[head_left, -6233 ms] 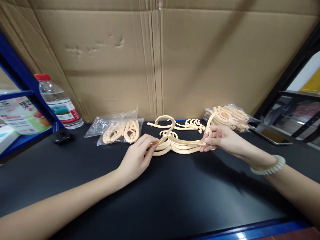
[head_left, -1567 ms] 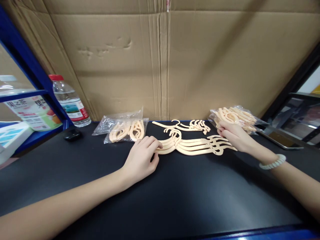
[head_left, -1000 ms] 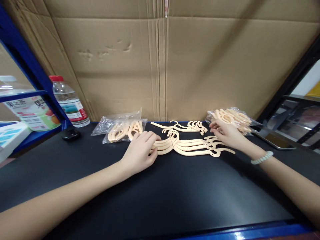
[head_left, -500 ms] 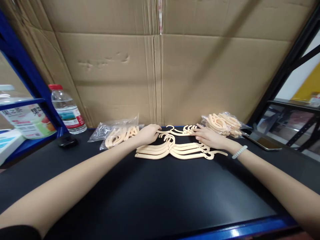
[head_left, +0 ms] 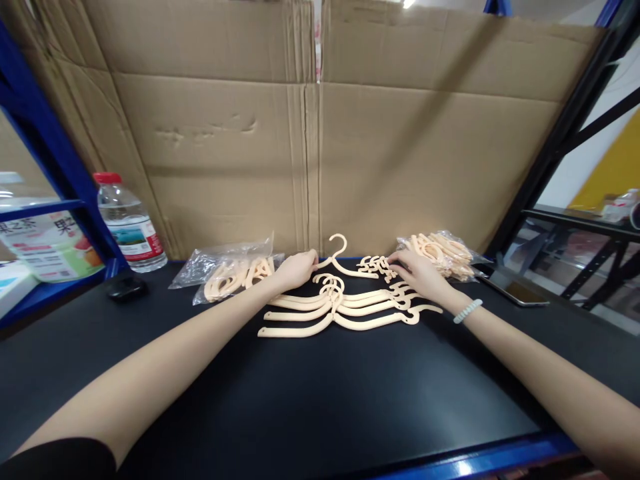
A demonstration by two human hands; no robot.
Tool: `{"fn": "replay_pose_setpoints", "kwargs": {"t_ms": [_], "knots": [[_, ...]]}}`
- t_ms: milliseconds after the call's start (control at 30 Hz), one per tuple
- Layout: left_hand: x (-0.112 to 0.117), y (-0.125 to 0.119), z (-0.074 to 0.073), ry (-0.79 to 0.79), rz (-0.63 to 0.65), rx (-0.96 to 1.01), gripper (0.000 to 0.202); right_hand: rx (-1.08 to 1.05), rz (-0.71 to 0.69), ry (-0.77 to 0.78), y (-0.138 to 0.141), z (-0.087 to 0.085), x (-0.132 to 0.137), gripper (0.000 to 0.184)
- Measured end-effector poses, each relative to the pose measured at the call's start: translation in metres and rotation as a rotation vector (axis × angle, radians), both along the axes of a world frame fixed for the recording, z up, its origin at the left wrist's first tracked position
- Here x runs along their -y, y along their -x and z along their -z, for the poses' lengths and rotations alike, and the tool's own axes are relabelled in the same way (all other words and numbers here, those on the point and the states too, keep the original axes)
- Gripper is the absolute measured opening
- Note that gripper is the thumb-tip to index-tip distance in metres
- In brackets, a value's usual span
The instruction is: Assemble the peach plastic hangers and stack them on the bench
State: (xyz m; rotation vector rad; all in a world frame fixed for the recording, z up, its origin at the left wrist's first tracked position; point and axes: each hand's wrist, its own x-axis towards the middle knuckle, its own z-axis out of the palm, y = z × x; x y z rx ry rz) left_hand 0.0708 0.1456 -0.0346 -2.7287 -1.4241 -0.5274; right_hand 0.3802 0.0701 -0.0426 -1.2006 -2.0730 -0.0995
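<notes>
At the back of the table, my left hand [head_left: 299, 269] is closed around the left end of a cream plastic hanger [head_left: 341, 264], whose hook stands up. My right hand [head_left: 417, 272] has bent fingers closed at the right edge of a cluster of small cream hooks [head_left: 373, 264], seemingly pinching one; the fingertips partly hide it. In front of both hands lie several stacked cream hangers [head_left: 295, 331], their hooks overlapping in the middle. Small hook pieces [head_left: 413, 313] sit at the right ends of these hangers, partly beneath my right hand.
A clear bag of cream parts [head_left: 227, 275] lies at left, another bag of parts [head_left: 445, 252] at right. A phone [head_left: 520, 291], a black mouse [head_left: 127, 287] and a water bottle [head_left: 131, 227] stand or lie around. Cardboard [head_left: 225, 167] walls the back of the black table [head_left: 320, 400].
The hanger in my left hand has tilted so its hook points up. My right fingers, earlier stretched over the small hooks, have bent and drawn to their right edge. The view has shifted slightly.
</notes>
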Motion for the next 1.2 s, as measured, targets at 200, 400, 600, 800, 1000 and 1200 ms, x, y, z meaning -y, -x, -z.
{"fn": "replay_pose_setpoints", "kwargs": {"t_ms": [200,400,600,800,1000,1200], "knots": [[0.026,0.006,-0.019,-0.053,-0.026,0.201,0.006,-0.344,0.139,-0.156,-0.005,-0.010,0.006,0.015],[0.079,0.022,-0.026,-0.106,0.043,0.371,0.003,-0.700,0.073,-0.111,0.001,-0.015,0.017,0.026],[0.122,0.032,0.006,-0.069,0.122,0.472,0.005,-1.108,-0.178,0.226,0.017,-0.021,0.035,0.037],[0.129,0.029,0.022,-0.038,0.163,0.532,0.003,-1.083,-0.297,0.372,0.029,-0.017,0.041,0.032],[0.127,0.028,0.024,-0.042,0.158,0.567,0.002,-0.910,-0.251,0.511,0.027,-0.012,0.044,0.027],[0.128,0.029,0.025,-0.053,0.166,0.587,0.002,-0.924,-0.204,0.513,0.026,-0.013,0.046,0.030]]}}
